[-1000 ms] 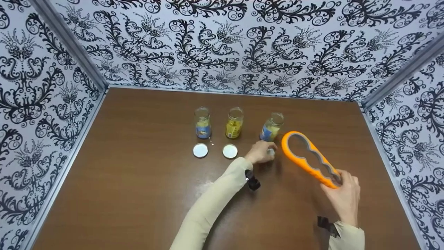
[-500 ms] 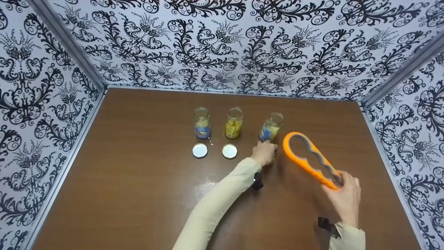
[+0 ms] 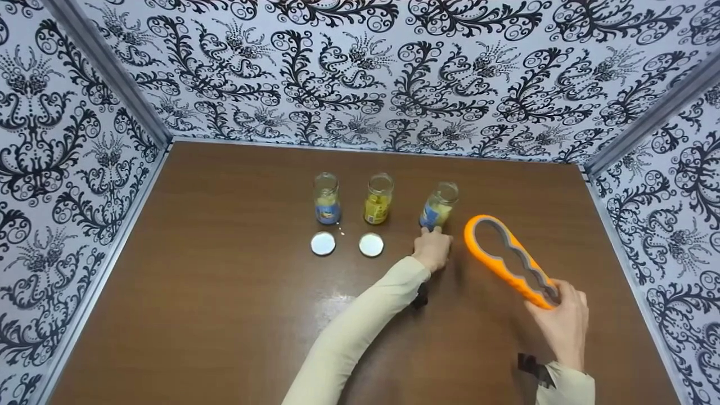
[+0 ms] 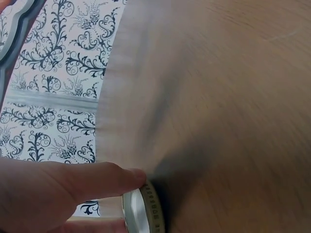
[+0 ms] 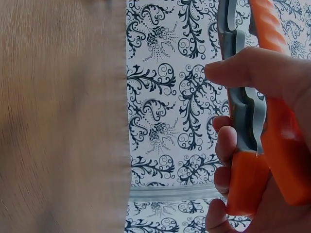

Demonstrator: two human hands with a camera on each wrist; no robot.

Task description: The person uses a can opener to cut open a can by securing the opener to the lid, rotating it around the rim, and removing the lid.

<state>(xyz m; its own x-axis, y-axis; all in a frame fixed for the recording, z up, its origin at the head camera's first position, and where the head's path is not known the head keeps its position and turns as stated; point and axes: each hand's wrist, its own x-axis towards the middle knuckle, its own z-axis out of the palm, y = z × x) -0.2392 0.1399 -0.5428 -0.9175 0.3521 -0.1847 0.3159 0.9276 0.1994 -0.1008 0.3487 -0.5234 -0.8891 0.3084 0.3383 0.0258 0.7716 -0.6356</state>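
My left hand (image 3: 433, 250) pinches a jar lid (image 4: 154, 208) by its rim, thumb on one side and a finger on the other; the wrist view shows its gold edge with lettering and its white inside. In the head view the hand covers that lid, right in front of an open glass jar (image 3: 440, 205) with a blue label and pale yellow contents. My right hand (image 3: 562, 323) grips one end of an orange jar opener (image 3: 506, 275), lined in grey with scalloped openings. Its other end points up and left, over the table.
Two more open jars, one blue-labelled (image 3: 327, 202) and one yellow (image 3: 378, 202), stand to the left. Before them lie two white lids, a left one (image 3: 323, 243) and a right one (image 3: 371, 245). Small white bits lie nearby on the brown table (image 3: 225, 292). Patterned walls (image 3: 360, 73) enclose it.
My left hand has turned palm down and shifted slightly right, so the lid it holds is now hidden from the head view. The right hand and jar opener have moved slightly right.
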